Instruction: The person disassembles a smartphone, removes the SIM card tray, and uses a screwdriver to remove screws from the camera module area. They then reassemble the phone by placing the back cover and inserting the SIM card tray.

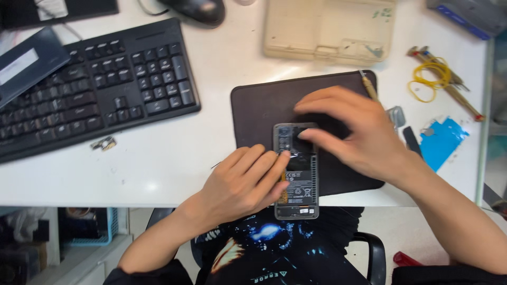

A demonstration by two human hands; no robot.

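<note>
An opened smartphone (299,179) lies back-up with its cover off, showing a black battery and grey frame, half on a dark work mat (264,108) and overhanging the table's front edge. My left hand (240,182) rests on the phone's left side, fingers pressing against its edge and upper battery area. My right hand (351,132) hovers over the phone's top, fingertips touching the area beside the camera module. Whether the right hand pinches a small part is hidden by the fingers.
A black keyboard (100,84) lies at left with a small metal part (104,143) below it. A beige parts box (330,29) stands behind the mat. Screwdrivers with a yellow band (441,79), a blue film piece (441,141) and a thin tool (369,87) lie right.
</note>
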